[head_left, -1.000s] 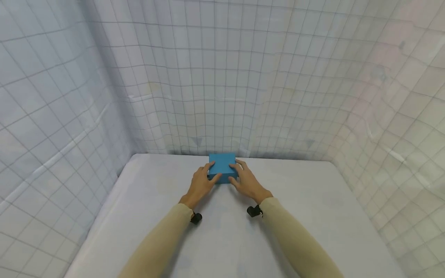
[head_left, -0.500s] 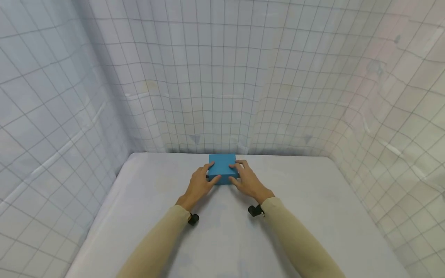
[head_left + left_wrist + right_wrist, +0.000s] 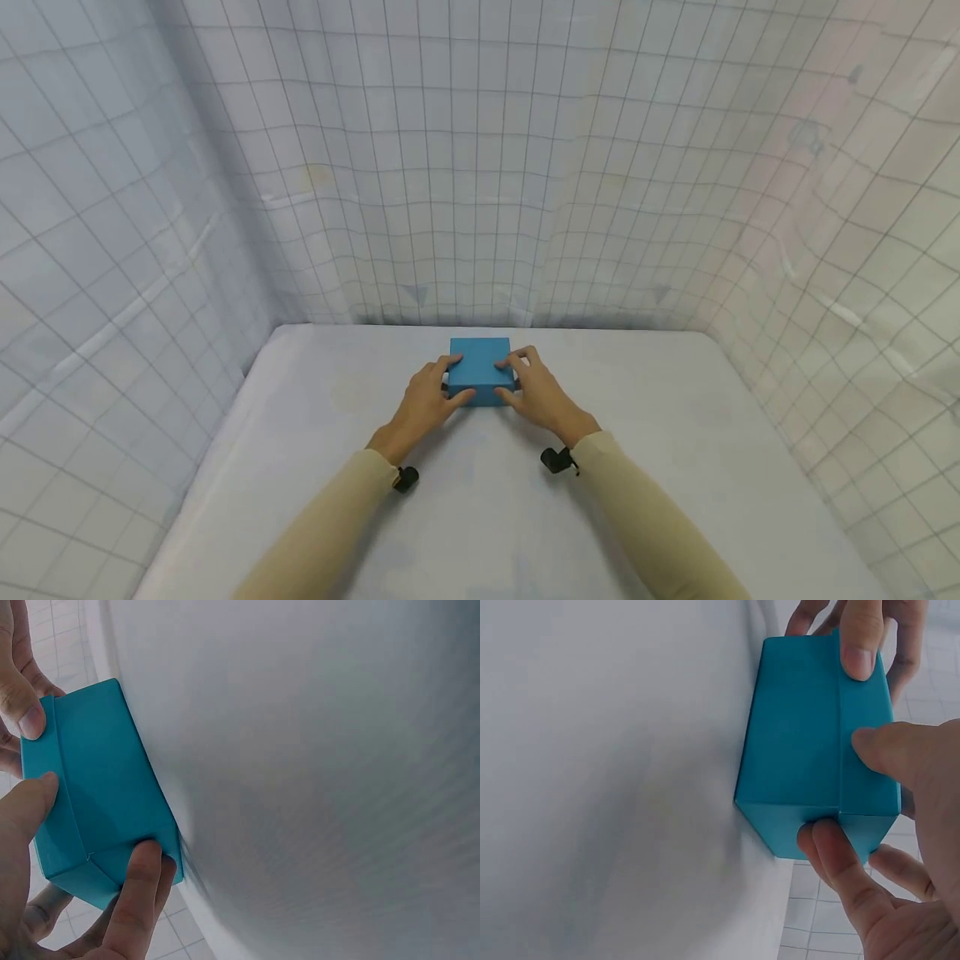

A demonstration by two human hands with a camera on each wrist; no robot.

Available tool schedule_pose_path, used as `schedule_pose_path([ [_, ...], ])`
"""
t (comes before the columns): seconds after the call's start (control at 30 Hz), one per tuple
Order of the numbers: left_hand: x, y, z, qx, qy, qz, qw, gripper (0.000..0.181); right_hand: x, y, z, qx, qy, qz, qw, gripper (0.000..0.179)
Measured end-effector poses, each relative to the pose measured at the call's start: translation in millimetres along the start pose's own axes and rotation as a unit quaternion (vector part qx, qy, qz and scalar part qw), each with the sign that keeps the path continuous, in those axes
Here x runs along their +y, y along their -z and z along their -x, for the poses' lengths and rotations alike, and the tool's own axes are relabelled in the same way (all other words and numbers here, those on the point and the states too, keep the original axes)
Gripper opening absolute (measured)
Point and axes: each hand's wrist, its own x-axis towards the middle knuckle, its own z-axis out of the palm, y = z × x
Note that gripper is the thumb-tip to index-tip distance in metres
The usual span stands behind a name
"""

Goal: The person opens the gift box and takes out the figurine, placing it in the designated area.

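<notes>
A small blue box (image 3: 480, 367) with a fitted lid (image 3: 866, 776) sits near the back of the white table. My left hand (image 3: 420, 406) grips its left side, and my right hand (image 3: 550, 402) grips its right side. In the left wrist view, the left thumb (image 3: 34, 799) presses the front of the lid, while two fingers (image 3: 139, 889) lie along the box's side across the lid seam. The right wrist view has the right thumb (image 3: 889, 746) on the lid's front and fingertips (image 3: 832, 844) at the seam on that side. The box's back is hidden.
The white table (image 3: 480, 517) reaches toward me, and its back edge lies just behind the box. White grid-patterned curtains (image 3: 480, 167) stand behind it and on both sides. Each wrist wears a small black camera, such as the right one (image 3: 557, 460).
The box has come slightly toward me, away from the table's back edge, with both hands keeping hold. The head view has tilted a little. The lid looks unchanged.
</notes>
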Motion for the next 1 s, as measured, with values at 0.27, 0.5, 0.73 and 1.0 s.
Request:
schedule_pose_path([
  [0.27,24.9,16.6,18.2,-0.025,-0.002,0.015,0.9996,0.077,-0.5,1.3,16.5,-0.003,0.014,0.002,0.9999,0.045],
  [0.5,48.2,27.6,34.6,-0.035,0.001,0.02,0.9992,0.071,-5.4,7.6,28.6,-0.022,0.009,-0.008,0.9997,0.046],
  [0.73,38.5,20.0,40.2,-0.033,-0.048,0.02,0.9981,0.069,-6.9,13.9,44.9,-0.033,0.012,-0.022,0.9991,0.044],
  [1.0,70.8,32.4,56.3,-0.062,-0.005,0.011,0.998,0.067,-7.9,18.9,61.2,-0.045,0.003,-0.038,0.9982,0.041],
])
